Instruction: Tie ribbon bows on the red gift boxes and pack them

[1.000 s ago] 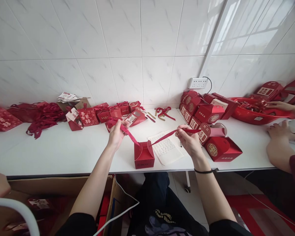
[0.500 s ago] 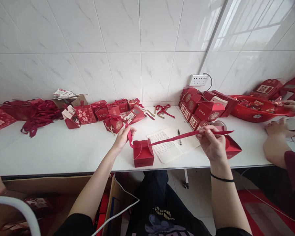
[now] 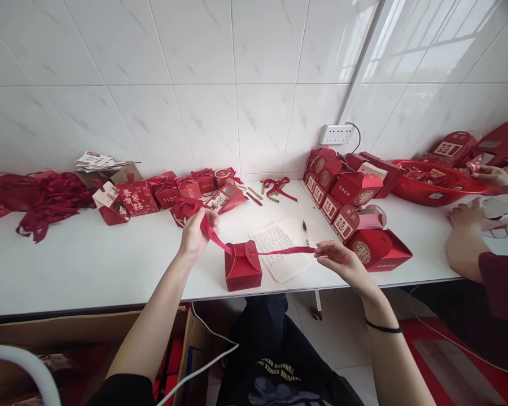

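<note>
A small red gift box [image 3: 243, 273] stands upright near the table's front edge, its curved top flaps folded together. A dark red ribbon [image 3: 283, 251] runs through its top and stretches out to both sides. My left hand [image 3: 196, 234] is closed on the ribbon's left length, up and left of the box. The right length is pinched in the fingertips of my right hand [image 3: 336, 262], which is level with the box top. Under the ribbon lies an open notebook [image 3: 281, 270] with handwritten rows, and a black pen [image 3: 305, 232] rests on it.
Several red boxes [image 3: 325, 189] are stacked at right, and ribboned boxes [image 3: 144, 194] line the wall at left near a ribbon heap [image 3: 51, 206]. At far right a co-worker's hand [image 3: 469, 217] is near a red basin [image 3: 432, 194]. A power strip [image 3: 336, 134] is on the wall.
My left hand has moved left, drawing out more ribbon on that side. My right hand has come down and left, nearer the box, and the ribbon's right length is shorter.
</note>
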Demonstrator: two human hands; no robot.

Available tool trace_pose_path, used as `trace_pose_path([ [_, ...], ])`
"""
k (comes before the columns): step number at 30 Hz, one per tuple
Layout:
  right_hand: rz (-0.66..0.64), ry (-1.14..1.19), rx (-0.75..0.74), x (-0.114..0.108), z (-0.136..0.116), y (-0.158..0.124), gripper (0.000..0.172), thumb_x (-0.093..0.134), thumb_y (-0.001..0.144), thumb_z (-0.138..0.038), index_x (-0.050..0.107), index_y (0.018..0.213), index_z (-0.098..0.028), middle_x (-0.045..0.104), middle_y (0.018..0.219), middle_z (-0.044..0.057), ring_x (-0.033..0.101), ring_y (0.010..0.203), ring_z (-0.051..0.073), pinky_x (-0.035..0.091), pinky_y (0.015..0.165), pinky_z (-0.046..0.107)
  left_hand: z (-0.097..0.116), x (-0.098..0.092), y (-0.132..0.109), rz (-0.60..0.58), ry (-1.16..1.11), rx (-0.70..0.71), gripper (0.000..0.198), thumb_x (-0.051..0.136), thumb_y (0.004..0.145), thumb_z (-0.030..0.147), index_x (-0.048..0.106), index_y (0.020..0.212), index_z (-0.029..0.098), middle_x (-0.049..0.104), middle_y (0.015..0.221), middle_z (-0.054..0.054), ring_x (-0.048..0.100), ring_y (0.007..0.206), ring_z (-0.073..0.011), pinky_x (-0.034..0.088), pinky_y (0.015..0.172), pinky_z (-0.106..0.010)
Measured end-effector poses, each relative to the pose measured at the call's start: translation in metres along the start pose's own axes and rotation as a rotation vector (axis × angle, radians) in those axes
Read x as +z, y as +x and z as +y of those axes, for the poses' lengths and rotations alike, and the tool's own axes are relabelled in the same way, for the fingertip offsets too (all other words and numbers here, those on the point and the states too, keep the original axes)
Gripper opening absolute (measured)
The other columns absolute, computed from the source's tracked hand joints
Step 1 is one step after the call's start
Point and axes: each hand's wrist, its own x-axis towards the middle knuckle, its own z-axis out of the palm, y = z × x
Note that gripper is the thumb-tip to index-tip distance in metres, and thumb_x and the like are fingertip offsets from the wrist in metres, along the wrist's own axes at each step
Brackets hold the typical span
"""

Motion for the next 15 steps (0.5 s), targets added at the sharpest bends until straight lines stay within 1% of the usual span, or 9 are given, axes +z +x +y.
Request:
trace_pose_path([
  [1,0.007,0.059,-0.018,0.002,0.001,0.001,0.038,0.077,0.066,-0.045,0.064,0.088,-0.018,0.067,0.088,0.007,0.064,0.085,0.021,0.054,0.078,0.035,0.004,0.004,0.002,-0.022,0.009,0.017,0.029,0.059,0.076,0.041,0.059,0.065,0.014,0.05,0.055,-0.001,0.043,0.048,-0.0086,0.038,0.045,-0.02],
  [2,0.02,0.115,-0.03,0.003,0.002,0.002,0.036,0.078,0.066,-0.043,0.064,0.088,-0.018,0.068,0.09,0.008,0.064,0.088,0.022,0.055,0.079,0.036,0.008,0.008,0.004,-0.043,0.024,0.034,0.029,0.058,0.077,0.04,0.059,0.065,0.014,0.05,0.055,-0.001,0.044,0.048,-0.009,0.038,0.045,-0.021],
  [3,0.045,0.168,-0.039,0.005,0.002,0.004,0.033,0.077,0.067,-0.043,0.065,0.086,-0.018,0.068,0.089,0.008,0.065,0.085,0.022,0.055,0.077,0.036,0.011,0.013,0.007,-0.061,0.043,0.049,0.029,0.056,0.079,0.04,0.059,0.065,0.015,0.05,0.054,-0.001,0.044,0.048,-0.0093,0.038,0.045,-0.021],
  [5,0.12,0.267,-0.058,0.007,-0.001,0.008,0.031,0.077,0.067,-0.043,0.065,0.079,-0.018,0.068,0.081,0.007,0.066,0.071,0.02,0.056,0.064,0.033,0.017,0.021,0.012,-0.089,0.085,0.073,0.029,0.054,0.081,0.04,0.059,0.066,0.015,0.049,0.052,-0.001,0.044,0.046,-0.0097,0.037,0.044,-0.022],
  [7,0.199,0.346,-0.084,0.009,-0.008,0.013,0.03,0.078,0.065,-0.043,0.063,0.073,-0.018,0.067,0.072,0.006,0.063,0.058,0.017,0.052,0.051,0.029,0.021,0.029,0.018,-0.114,0.106,0.093,0.03,0.052,0.083,0.04,0.059,0.067,0.016,0.048,0.05,0.0,0.043,0.045,-0.0097,0.036,0.043,-0.021],
  [9,0.26,0.396,-0.112,0.011,-0.015,0.018,0.03,0.079,0.062,-0.042,0.062,0.072,-0.019,0.066,0.068,0.004,0.06,0.052,0.015,0.048,0.046,0.027,0.023,0.036,0.024,-0.142,0.108,0.115,0.03,0.05,0.084,0.04,0.059,0.067,0.016,0.047,0.049,0.0,0.043,0.045,-0.0098,0.036,0.043,-0.021],
  [12,0.33,0.434,-0.141,0.012,-0.024,0.022,0.032,0.08,0.06,-0.044,0.062,0.071,-0.019,0.065,0.066,0.003,0.055,0.05,0.013,0.045,0.046,0.026,0.024,0.048,0.031,-0.179,0.106,0.146,0.031,0.049,0.086,0.04,0.059,0.069,0.017,0.044,0.047,0.002,0.042,0.044,-0.0099,0.037,0.044,-0.022],
  [15,0.39,0.447,-0.17,0.011,-0.03,0.023,0.033,0.079,0.061,-0.047,0.062,0.071,-0.02,0.063,0.063,0.002,0.053,0.051,0.013,0.046,0.049,0.027,0.023,0.062,0.035,-0.222,0.116,0.191,0.032,0.049,0.087,0.04,0.059,0.068,0.017,0.038,0.045,0.003,0.041,0.043,-0.0091,0.039,0.046,-0.021],
])
